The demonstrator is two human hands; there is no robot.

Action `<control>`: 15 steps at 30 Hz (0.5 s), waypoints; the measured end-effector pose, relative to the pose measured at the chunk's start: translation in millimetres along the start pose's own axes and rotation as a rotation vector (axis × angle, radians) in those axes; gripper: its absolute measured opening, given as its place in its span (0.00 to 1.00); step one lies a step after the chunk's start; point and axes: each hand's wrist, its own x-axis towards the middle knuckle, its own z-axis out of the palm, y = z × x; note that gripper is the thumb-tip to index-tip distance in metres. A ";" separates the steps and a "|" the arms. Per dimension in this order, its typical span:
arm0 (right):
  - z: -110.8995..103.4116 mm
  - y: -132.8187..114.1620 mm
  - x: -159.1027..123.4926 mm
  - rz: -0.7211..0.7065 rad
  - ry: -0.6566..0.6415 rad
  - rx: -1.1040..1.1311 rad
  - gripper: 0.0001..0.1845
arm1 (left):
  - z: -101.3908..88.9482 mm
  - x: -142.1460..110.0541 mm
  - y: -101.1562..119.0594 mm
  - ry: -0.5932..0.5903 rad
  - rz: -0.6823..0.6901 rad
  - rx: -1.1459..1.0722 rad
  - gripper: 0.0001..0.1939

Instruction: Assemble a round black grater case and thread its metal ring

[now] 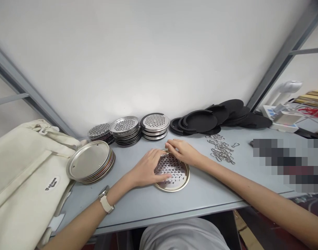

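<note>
A round metal grater plate (171, 170) with raised cutting holes lies on the table in front of me, inside a pale gold rim. My left hand (147, 168) grips its left side, with the thumb stretched over the holes and the fingers at the far left rim. At the plate's far edge, my right hand (183, 151) has its fingers closed on the rim, close to the left fingertips. The hands hide parts of the left and far rim.
Left stands a stack of round metal lids (89, 161) beside a cream bag (25, 180). Behind are stacks of grater plates (124, 125), another grater stack (155, 122) and black round trays (200, 121). Small metal clips (222, 152) lie right, before a blurred-out patch.
</note>
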 end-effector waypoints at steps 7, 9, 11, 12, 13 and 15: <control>-7.2 -2.6 0.1 0.012 -0.039 -0.104 0.18 | 4.4 -1.3 6.1 -0.107 0.052 0.074 0.52; -8.6 -3.8 -0.6 0.010 -0.064 -0.106 0.18 | 4.5 -1.1 6.4 -0.100 0.045 0.077 0.53; -9.8 -4.7 -1.4 0.010 -0.076 -0.080 0.18 | 4.9 -0.9 6.5 -0.099 0.036 0.068 0.53; -10.4 -4.8 -1.6 0.010 -0.080 -0.063 0.19 | 5.2 -0.9 6.4 -0.100 0.032 0.061 0.53; -11.1 -4.7 -1.8 0.013 -0.081 -0.044 0.19 | 5.5 -0.9 6.2 -0.100 0.027 0.053 0.53; -12.9 -4.0 -1.7 0.039 -0.084 0.011 0.20 | 6.1 -0.9 6.0 -0.094 0.020 0.040 0.54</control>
